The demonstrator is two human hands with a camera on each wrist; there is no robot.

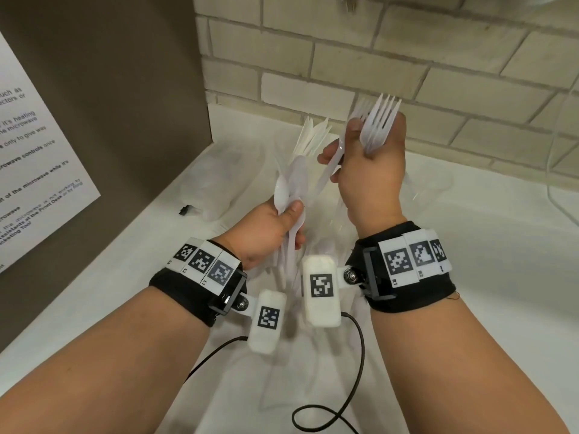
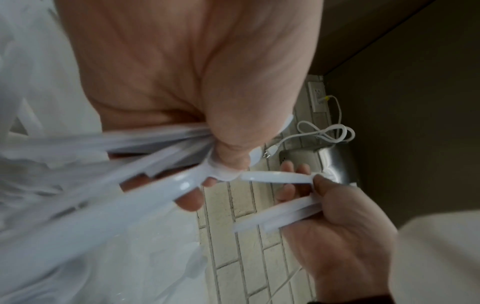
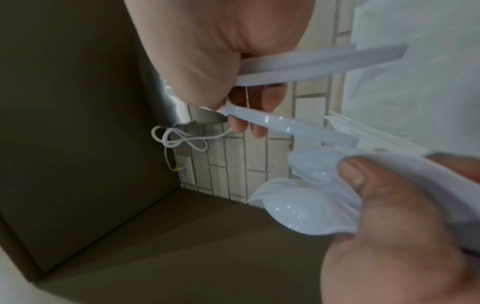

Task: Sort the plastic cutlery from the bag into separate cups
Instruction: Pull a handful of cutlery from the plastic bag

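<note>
My left hand [image 1: 291,214] grips a mixed bundle of white plastic spoons and knives [image 1: 300,170], handles down, above the white counter [image 1: 470,292]. Several white forks [image 1: 379,120] stand tines up in my right hand [image 1: 341,145], which is just right of the bundle. Its thumb and forefinger also pinch the handle of one more white utensil [image 1: 332,161] that sticks out of the bundle; its type is unclear. In the right wrist view the fork handles [image 3: 311,61] sit in the palm, the pinched utensil [image 3: 285,125] lies below them, and the spoon bowls [image 3: 298,214] lie under my left thumb.
A crumpled clear bag [image 1: 216,186] lies on the counter at the left. Something clear and plastic [image 1: 435,186] sits behind my right hand. A brown panel with a paper notice [image 1: 37,167] walls off the left. The brick wall [image 1: 344,64] is close behind. A white cord [image 1: 560,195] hangs at the right.
</note>
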